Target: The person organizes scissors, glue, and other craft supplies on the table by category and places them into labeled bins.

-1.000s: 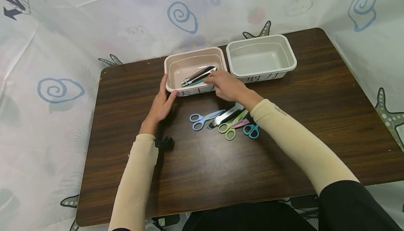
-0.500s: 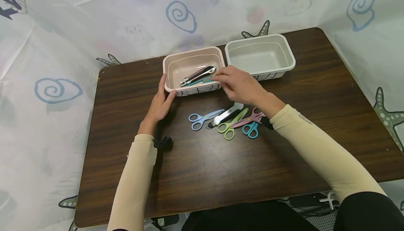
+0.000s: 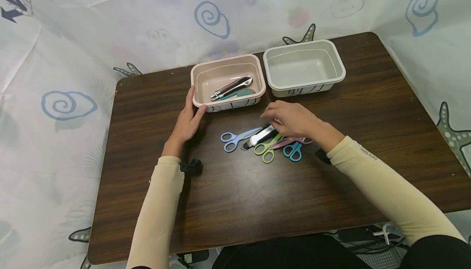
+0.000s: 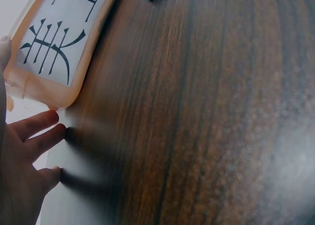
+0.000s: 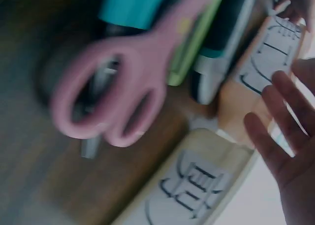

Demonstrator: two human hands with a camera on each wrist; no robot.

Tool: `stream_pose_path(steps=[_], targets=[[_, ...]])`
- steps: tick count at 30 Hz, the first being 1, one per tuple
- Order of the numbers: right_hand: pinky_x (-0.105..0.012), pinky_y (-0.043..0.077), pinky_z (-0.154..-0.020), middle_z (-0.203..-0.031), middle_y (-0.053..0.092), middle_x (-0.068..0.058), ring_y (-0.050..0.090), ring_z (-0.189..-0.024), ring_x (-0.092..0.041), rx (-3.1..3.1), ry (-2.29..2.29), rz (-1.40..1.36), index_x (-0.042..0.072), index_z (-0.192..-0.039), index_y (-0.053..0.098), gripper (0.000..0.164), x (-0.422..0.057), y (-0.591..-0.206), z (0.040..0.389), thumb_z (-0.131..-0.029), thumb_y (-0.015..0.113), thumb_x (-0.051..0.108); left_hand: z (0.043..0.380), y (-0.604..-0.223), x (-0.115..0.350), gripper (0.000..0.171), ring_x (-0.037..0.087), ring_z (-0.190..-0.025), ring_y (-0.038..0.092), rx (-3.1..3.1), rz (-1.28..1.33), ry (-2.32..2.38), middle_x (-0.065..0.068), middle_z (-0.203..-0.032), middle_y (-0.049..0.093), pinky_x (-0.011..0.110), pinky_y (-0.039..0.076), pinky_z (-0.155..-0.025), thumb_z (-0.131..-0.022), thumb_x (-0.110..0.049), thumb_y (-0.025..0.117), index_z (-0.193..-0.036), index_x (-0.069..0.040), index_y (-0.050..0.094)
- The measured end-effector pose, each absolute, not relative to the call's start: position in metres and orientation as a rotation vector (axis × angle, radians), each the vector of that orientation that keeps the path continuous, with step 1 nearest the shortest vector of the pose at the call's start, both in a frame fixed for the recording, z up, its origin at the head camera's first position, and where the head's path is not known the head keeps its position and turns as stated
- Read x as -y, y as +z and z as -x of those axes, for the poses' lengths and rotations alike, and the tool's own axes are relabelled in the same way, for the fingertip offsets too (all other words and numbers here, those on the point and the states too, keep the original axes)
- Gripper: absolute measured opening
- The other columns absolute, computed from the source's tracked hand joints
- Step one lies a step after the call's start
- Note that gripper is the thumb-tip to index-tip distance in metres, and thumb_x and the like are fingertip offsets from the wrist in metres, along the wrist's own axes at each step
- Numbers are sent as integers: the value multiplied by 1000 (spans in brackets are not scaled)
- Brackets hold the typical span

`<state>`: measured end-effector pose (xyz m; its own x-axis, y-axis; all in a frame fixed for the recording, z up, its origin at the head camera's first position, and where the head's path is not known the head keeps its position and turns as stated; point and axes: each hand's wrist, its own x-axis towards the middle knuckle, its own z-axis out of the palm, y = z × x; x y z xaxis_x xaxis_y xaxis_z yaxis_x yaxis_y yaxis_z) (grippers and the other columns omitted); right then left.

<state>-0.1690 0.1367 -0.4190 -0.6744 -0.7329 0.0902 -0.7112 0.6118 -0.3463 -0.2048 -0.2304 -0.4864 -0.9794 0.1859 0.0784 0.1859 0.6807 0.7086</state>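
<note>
My left hand [image 3: 185, 124] rests its thumb and fingers against the left front corner of a pink plastic box [image 3: 217, 75]. In that box lie a silver-and-black utility knife [image 3: 232, 88] and teal cutters, partly overlapping. My right hand [image 3: 294, 118] hovers above a pile on the table and holds nothing; the right wrist view shows its fingers loosely spread. Beneath or beside it are a white-and-black utility knife [image 3: 262, 136], green scissors [image 3: 270, 144], pink scissors [image 5: 147, 62] and turquoise-handled scissors [image 3: 292, 147], partly covered. Light blue scissors [image 3: 244, 135] lie just left of the knife.
A pale grey box [image 3: 304, 70] stands right of the pink one; both bear black-lettered labels [image 4: 59, 43] in front. The dark wooden table [image 3: 228, 203] meets a patterned cloth wall [image 3: 165, 19] behind.
My right hand has left the pink box and moved down and right to above the pile. Teal cutters now show uncovered in the box. My left hand stays at the corner.
</note>
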Motion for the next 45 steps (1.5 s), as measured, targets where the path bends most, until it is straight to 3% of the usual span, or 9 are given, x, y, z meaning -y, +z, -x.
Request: stream_pose_path(steps=[6, 12, 23, 45], targets=[[-45, 41, -99, -125, 60, -5, 52, -119, -25, -2691, -531, 1206, 10, -126, 67, 36, -142, -438, 166, -91, 64, 10, 204, -487, 231, 74, 33, -140, 33, -2878, -315, 1218, 5, -160, 22, 57, 25, -110, -99, -57, 45, -155, -45, -1], [-48, 36, -104, -128, 58, -9, 50, -121, -29, -2656, -513, 1230, 9, -129, 64, 42, -143, -449, 165, -88, 66, 11, 204, -486, 230, 74, 32, -140, 33, -2874, -321, 1228, 4, -160, 22, 57, 25, -110, -99, -55, 46, -156, -43, 0], [-49, 39, -101, -126, 59, -9, 50, -118, -27, -2626, -475, 1194, 8, -131, 63, 45, -143, -453, 166, -88, 71, 18, 205, -484, 228, 75, 32, -140, 33, -2877, -328, 1231, 4, -160, 23, 56, 26, -110, -99, -56, 46, -156, -41, 1], [-43, 47, -86, -118, 61, -5, 53, -105, -24, -2682, -436, 1260, 11, -131, 64, 39, -140, -456, 163, -93, 68, 16, 204, -486, 230, 73, 31, -140, 33, -2870, -327, 1247, 3, -160, 22, 57, 26, -110, -99, -55, 46, -155, -45, 0]])
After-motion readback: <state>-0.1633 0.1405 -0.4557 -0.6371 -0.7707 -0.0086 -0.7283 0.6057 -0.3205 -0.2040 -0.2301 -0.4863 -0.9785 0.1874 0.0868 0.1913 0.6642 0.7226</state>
